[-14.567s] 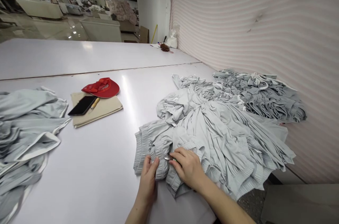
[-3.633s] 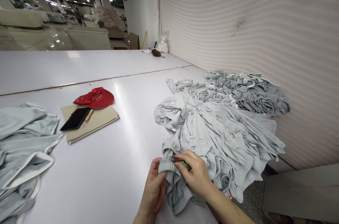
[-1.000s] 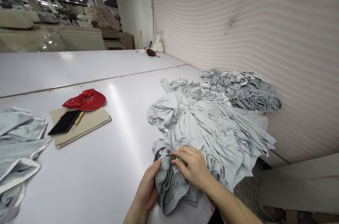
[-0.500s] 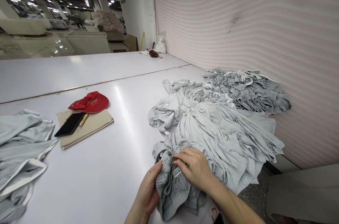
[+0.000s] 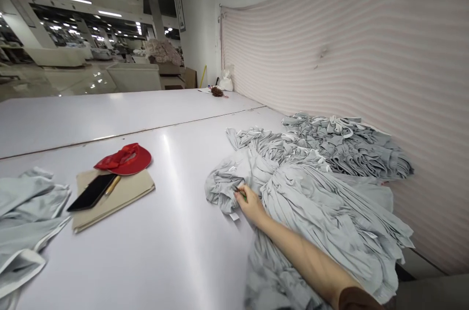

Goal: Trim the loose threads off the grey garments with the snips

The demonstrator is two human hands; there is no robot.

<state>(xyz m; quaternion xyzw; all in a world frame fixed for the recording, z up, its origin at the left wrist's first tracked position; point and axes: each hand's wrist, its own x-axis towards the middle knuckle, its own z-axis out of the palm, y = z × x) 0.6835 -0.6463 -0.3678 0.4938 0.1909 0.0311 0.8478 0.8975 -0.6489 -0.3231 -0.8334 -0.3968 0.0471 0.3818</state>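
My right hand [image 5: 251,205] is closed on small green-handled thread snips [image 5: 242,194], their dark tip showing past the fingers. It reaches over the bunched end of a light grey garment [image 5: 223,183] on the table; whether the fingers also grip the cloth I cannot tell. A white label [image 5: 234,216] sticks out below that bunch. Fanned out to the right lies a heap of light grey garments [image 5: 315,207]. Under my forearm, another grey garment [image 5: 271,276] hangs near the bottom edge, slightly blurred. My left hand is out of view.
Darker grey garments [image 5: 366,154] are stacked by the striped curtain [image 5: 330,56]. At left, a red cap [image 5: 126,159] and a black phone [image 5: 92,193] rest on beige folded material [image 5: 139,188]. White-edged grey pieces [image 5: 29,207] lie on the far left of the white table [image 5: 146,261].
My right hand has moved up and away with the snips, from the near garment to the bunch farther back. My left hand has let go and left the view. The camera has tilted up.
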